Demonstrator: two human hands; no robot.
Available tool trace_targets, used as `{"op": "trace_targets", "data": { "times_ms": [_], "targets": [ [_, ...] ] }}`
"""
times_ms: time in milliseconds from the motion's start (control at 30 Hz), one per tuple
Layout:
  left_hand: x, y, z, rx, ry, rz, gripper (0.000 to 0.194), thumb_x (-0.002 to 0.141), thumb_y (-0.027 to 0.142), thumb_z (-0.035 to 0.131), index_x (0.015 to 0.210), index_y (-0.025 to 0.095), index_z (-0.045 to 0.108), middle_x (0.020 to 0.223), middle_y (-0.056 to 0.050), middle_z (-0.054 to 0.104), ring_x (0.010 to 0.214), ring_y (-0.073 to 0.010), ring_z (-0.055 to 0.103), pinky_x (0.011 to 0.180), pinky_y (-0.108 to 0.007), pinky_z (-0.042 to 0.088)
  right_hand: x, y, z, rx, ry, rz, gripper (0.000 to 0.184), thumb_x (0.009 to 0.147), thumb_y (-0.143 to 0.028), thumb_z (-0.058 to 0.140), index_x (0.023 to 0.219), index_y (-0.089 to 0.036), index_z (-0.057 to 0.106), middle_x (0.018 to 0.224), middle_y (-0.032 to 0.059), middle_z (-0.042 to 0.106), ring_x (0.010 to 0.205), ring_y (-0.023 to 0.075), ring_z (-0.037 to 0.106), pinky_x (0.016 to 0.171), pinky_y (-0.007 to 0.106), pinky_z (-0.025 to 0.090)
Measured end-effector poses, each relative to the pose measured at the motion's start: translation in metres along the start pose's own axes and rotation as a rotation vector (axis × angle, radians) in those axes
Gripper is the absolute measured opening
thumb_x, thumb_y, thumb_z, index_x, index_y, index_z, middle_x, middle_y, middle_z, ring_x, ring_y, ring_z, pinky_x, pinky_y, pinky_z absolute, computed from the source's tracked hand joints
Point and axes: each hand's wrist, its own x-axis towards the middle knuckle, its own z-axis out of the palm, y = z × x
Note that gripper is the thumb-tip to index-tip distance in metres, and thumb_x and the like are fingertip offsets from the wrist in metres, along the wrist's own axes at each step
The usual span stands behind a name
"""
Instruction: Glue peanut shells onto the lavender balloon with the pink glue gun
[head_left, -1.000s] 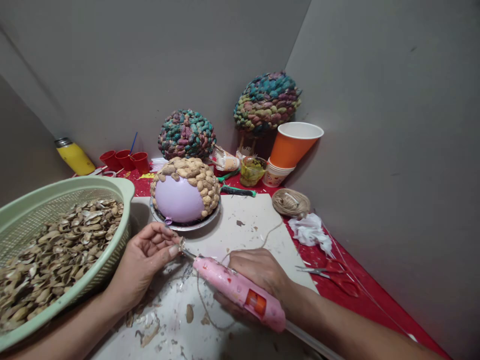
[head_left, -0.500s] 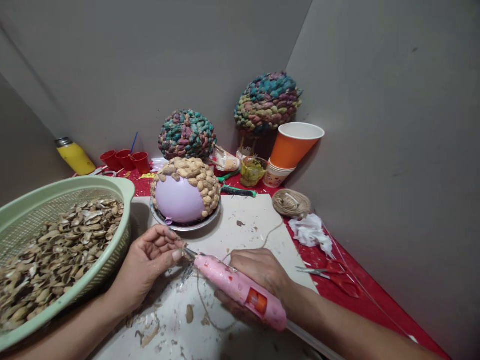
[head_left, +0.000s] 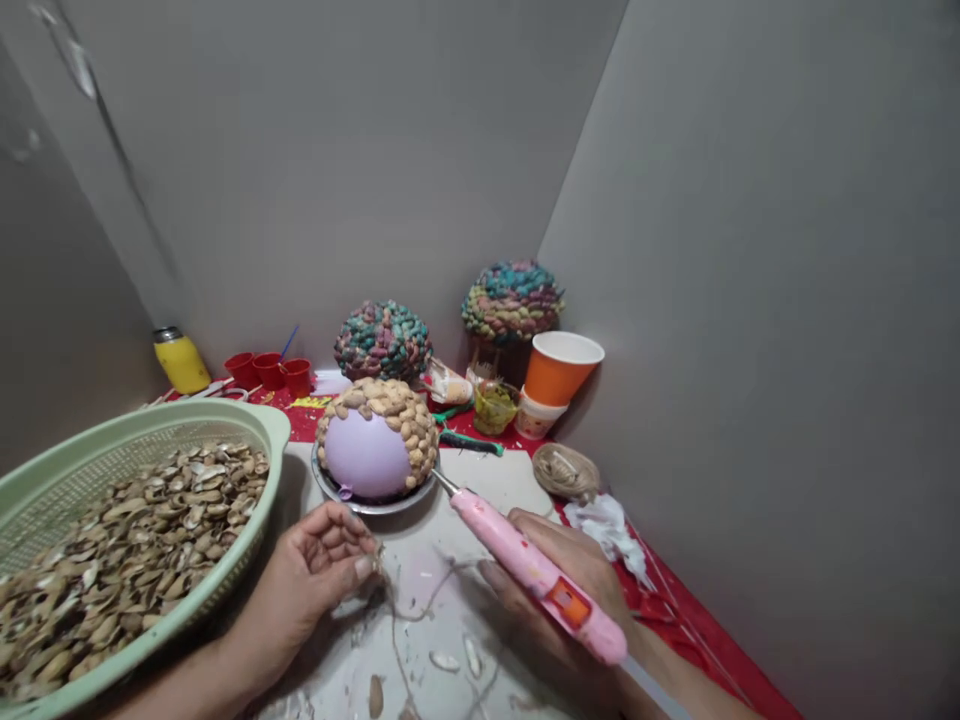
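Between the thumb and fingertips of my left hand a small bit of brown twine is pinched. Its strand trails down over the white board. My right hand is wrapped around a pink hot glue gun, with a pale glue stick coming out of its back. The metal nozzle points up and left, apart from my left fingers. Just beyond my left hand, a lilac balloon partly covered in peanut shells rests in a metal dish.
A green basket of shells stands at the left. Behind are two coloured shell-covered forms, red cups, a yellow bottle and an orange paper cup. A twine coil and white tissue lie right. Shell scraps litter the board.
The glue gun's nozzle has pulled away from my left fingertips, up and to the right. My left hand keeps its pinch. The view has tilted upward.
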Motion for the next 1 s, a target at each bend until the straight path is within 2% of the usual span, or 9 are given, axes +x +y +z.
{"op": "trace_targets", "data": {
  "times_ms": [100, 167, 333, 467, 600, 700, 833, 933, 1000],
  "targets": [
    [-0.004, 0.001, 0.004, -0.01, -0.033, 0.035, 0.031, 0.069, 0.026, 0.082, 0.084, 0.017, 0.056, 0.08, 0.001, 0.065, 0.071, -0.0091, 0.058, 0.066, -0.02, 0.046, -0.001, 0.011, -0.008, -0.074, -0.047, 0.114, 0.032, 0.095, -0.035, 0.049, 0.067, -0.023, 0.039, 0.058, -0.0037, 0.043, 0.047, 0.0123, 0.045, 0.047, 0.025, 0.032],
    [-0.007, 0.003, 0.008, -0.025, -0.058, 0.054, 0.033, 0.068, 0.029, 0.083, 0.082, 0.017, 0.055, 0.08, 0.001, 0.065, 0.071, -0.0094, 0.057, 0.066, -0.021, 0.046, -0.004, 0.023, -0.01, -0.16, -0.119, 0.204, 0.027, 0.093, -0.037, 0.049, 0.072, -0.022, 0.043, 0.063, -0.0014, 0.051, 0.052, 0.0149, 0.051, 0.05, 0.026, 0.033],
    [-0.016, 0.012, 0.016, -0.064, -0.081, 0.065, 0.036, 0.064, 0.031, 0.086, 0.078, 0.017, 0.055, 0.077, 0.001, 0.065, 0.068, -0.0086, 0.055, 0.064, -0.02, 0.044, -0.018, 0.053, -0.014, -0.289, -0.433, 0.444, 0.007, 0.083, -0.027, 0.054, 0.083, -0.021, 0.052, 0.082, 0.0045, 0.065, 0.072, 0.0224, 0.06, 0.059, 0.028, 0.036],
    [-0.024, 0.025, 0.02, -0.081, -0.086, 0.083, 0.033, 0.066, 0.03, 0.084, 0.079, 0.018, 0.056, 0.078, 0.002, 0.064, 0.068, -0.0093, 0.055, 0.064, -0.021, 0.046, -0.025, 0.062, -0.017, -0.295, -0.574, 0.567, 0.015, 0.078, -0.028, 0.059, 0.09, -0.019, 0.058, 0.094, 0.0074, 0.066, 0.086, 0.0255, 0.062, 0.068, 0.029, 0.038],
    [-0.035, 0.053, 0.015, 0.02, -0.043, 0.135, 0.026, 0.071, 0.028, 0.08, 0.082, 0.02, 0.058, 0.081, 0.001, 0.065, 0.073, -0.011, 0.059, 0.067, -0.021, 0.048, -0.024, 0.061, -0.025, -0.266, -0.659, 0.583, 0.025, 0.077, -0.034, 0.061, 0.097, -0.019, 0.062, 0.097, 0.0076, 0.066, 0.09, 0.0261, 0.062, 0.071, 0.03, 0.041],
    [-0.043, 0.085, 0.01, 0.211, 0.034, 0.215, 0.021, 0.072, 0.028, 0.079, 0.081, 0.021, 0.061, 0.082, 0.0, 0.065, 0.076, -0.0126, 0.061, 0.068, -0.02, 0.05, -0.013, 0.056, -0.033, -0.251, -0.604, 0.53, 0.03, 0.08, -0.04, 0.061, 0.103, -0.021, 0.064, 0.103, 0.0082, 0.066, 0.092, 0.026, 0.062, 0.074, 0.031, 0.044],
    [-0.04, 0.13, 0.006, 0.511, 0.119, 0.443, 0.016, 0.073, 0.029, 0.077, 0.08, 0.021, 0.064, 0.078, -0.001, 0.066, 0.072, -0.0156, 0.063, 0.064, -0.023, 0.052, 0.02, 0.037, -0.038, -0.132, -0.336, 0.377, 0.03, 0.089, -0.045, 0.051, 0.103, -0.022, 0.063, 0.106, 0.0085, 0.065, 0.096, 0.0261, 0.062, 0.078, 0.035, 0.048],
    [-0.02, 0.152, 0.002, 0.725, 0.115, 0.7, 0.012, 0.076, 0.028, 0.072, 0.082, 0.021, 0.065, 0.077, -0.003, 0.067, 0.07, -0.0175, 0.064, 0.063, -0.026, 0.052, 0.055, 0.019, -0.026, 0.046, -0.16, 0.243, 0.031, 0.092, -0.046, 0.051, 0.108, -0.022, 0.061, 0.109, 0.0084, 0.064, 0.101, 0.0251, 0.061, 0.086, 0.039, 0.048],
    [-0.001, 0.156, -0.004, 0.889, 0.089, 0.845, 0.006, 0.079, 0.024, 0.068, 0.083, 0.02, 0.065, 0.078, -0.004, 0.067, 0.072, -0.0184, 0.065, 0.067, -0.028, 0.052, 0.079, 0.012, -0.01, 0.168, -0.078, 0.178, 0.032, 0.094, -0.044, 0.049, 0.114, -0.021, 0.059, 0.117, 0.0091, 0.062, 0.11, 0.0244, 0.057, 0.095, 0.04, 0.045]
  ]
}}
